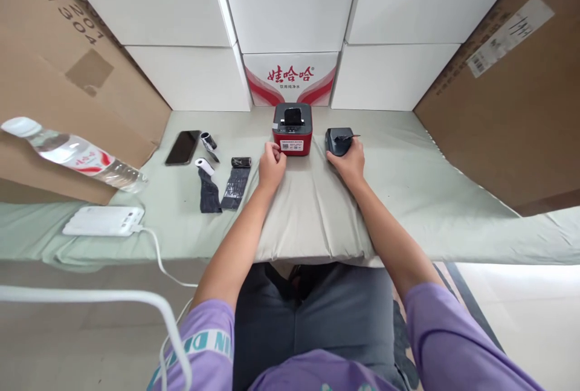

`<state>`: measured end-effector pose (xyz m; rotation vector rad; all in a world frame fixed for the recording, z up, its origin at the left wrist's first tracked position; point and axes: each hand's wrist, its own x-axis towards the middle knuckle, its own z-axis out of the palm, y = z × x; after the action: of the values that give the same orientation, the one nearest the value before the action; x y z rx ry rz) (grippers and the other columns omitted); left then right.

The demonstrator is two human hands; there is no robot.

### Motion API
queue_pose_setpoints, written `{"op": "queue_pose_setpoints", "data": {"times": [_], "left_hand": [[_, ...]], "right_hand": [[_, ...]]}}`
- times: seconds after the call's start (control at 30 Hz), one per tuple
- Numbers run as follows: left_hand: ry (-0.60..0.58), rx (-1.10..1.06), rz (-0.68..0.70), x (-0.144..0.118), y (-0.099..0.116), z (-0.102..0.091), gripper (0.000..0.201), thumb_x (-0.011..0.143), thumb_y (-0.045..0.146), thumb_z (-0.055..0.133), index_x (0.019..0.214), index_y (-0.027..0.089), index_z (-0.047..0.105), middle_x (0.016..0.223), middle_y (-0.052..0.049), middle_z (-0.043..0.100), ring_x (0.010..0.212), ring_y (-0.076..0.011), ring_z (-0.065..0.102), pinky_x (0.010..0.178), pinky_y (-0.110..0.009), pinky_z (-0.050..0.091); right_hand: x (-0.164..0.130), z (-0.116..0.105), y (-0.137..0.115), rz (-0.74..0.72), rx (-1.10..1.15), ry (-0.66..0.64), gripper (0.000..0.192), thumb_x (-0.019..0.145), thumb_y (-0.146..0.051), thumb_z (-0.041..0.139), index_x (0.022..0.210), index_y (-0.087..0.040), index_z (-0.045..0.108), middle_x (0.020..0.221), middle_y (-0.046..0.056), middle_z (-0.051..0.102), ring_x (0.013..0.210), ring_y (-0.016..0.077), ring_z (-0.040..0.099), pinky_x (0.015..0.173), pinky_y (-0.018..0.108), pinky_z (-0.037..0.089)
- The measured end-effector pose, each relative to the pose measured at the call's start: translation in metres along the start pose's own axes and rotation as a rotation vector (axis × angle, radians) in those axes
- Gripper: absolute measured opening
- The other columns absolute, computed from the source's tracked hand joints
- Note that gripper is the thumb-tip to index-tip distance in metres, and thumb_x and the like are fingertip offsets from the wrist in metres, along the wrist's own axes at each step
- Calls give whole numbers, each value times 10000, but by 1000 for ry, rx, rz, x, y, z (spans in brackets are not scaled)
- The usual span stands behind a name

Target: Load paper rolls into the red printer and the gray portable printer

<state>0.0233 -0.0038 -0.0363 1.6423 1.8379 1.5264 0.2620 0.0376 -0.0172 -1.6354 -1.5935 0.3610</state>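
My left hand (pixel 272 168), fingers curled in, rests at the front left corner of a red and black label printer (pixel 296 131). Nothing shows in those fingers. A dark strip (pixel 293 116) sticks up from the slot in the printer's top. To the right, my right hand (pixel 351 164) is wrapped around a small dark grey box-shaped device (pixel 334 144), which looks like a portable printer. A short dark strip (pixel 348 136) juts from the top of this device, near my fingers. Both devices stand upright on the cloth-covered surface.
Partly unrolled dark rolls (pixel 241 162) lie left of my left forearm, beside a phone (pixel 183 147). Farther left are a water bottle (pixel 88 156) and a white power bank (pixel 104 220) with a cable (pixel 158 252). Cardboard boxes (pixel 507 107) flank the surface; white boxes (pixel 290 4) stand behind.
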Motion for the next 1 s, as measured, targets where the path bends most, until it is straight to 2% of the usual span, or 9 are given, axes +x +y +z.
{"op": "queue_pose_setpoints", "data": {"times": [0.17, 0.33, 0.47, 0.53, 0.63, 0.73, 0.83, 0.9, 1.0], "left_hand": [[-151, -1, 111, -7, 13, 2, 113, 908, 220, 530, 1008, 225, 582, 716, 16, 575, 657, -155, 556, 668, -291, 406], [-295, 83, 174, -7, 15, 4, 229, 878, 200, 577, 1078, 204, 688, 874, -49, 720, 803, -201, 652, 772, -327, 489], [-374, 83, 289, -9, 14, 3, 337, 880, 192, 568, 1158, 177, 757, 1005, -91, 754, 935, -229, 679, 882, -356, 520], [-424, 71, 320, -11, 15, 4, 359, 902, 211, 551, 1175, 180, 781, 990, -90, 754, 888, -217, 680, 845, -342, 520], [-513, 64, 291, -16, 18, 4, 382, 919, 228, 542, 1205, 195, 794, 903, -71, 755, 777, -196, 663, 752, -315, 502], [-558, 71, 244, -19, 22, 4, 416, 910, 204, 539, 1246, 203, 785, 884, -62, 760, 765, -198, 666, 727, -303, 492], [-537, 106, 247, -22, 28, 2, 420, 899, 185, 537, 1227, 212, 797, 899, -64, 768, 784, -204, 677, 737, -304, 494], [-543, 132, 242, -25, 33, 1, 406, 888, 183, 547, 1191, 220, 814, 898, -68, 781, 781, -211, 684, 725, -309, 493], [-592, 174, 189, -29, 38, 1, 398, 885, 193, 558, 1178, 246, 823, 971, -78, 816, 825, -240, 711, 717, -328, 496]], "right_hand": [[-49, -12, -15, -115, 101, -77, 790, 734, -489, 788, 1405, -168, 522, 1261, 172, 640, 1219, 358, 615, 1079, 522, 499], [-86, 2, -16, -127, 164, -81, 941, 731, -481, 815, 1507, -136, 409, 1480, 237, 500, 1421, 359, 498, 1198, 514, 429], [-86, 9, -9, -158, 179, -83, 1009, 740, -470, 824, 1552, -117, 339, 1540, 247, 448, 1497, 345, 425, 1260, 509, 364], [-83, 10, -6, -148, 177, -89, 1055, 725, -487, 838, 1563, -117, 313, 1597, 257, 391, 1542, 356, 362, 1275, 535, 336], [-80, 8, -6, -135, 174, -115, 1118, 698, -501, 854, 1580, -126, 279, 1648, 263, 331, 1584, 379, 286, 1285, 575, 298], [-80, 4, -8, -114, 173, -133, 1104, 689, -467, 851, 1576, -118, 296, 1575, 266, 416, 1523, 389, 375, 1251, 567, 348], [-86, -1, -10, -94, 117, -111, 1095, 657, -444, 868, 1570, -164, 331, 1405, 213, 519, 1366, 395, 491, 1172, 582, 426], [-91, -4, -11, -82, 71, -86, 1149, 620, -438, 892, 1583, -194, 315, 1319, 184, 516, 1289, 399, 508, 1136, 599, 449], [-97, -4, -11, -66, 46, -79, 1225, 600, -440, 910, 1604, -170, 262, 1265, 179, 475, 1265, 400, 491, 1132, 590, 455]]}}
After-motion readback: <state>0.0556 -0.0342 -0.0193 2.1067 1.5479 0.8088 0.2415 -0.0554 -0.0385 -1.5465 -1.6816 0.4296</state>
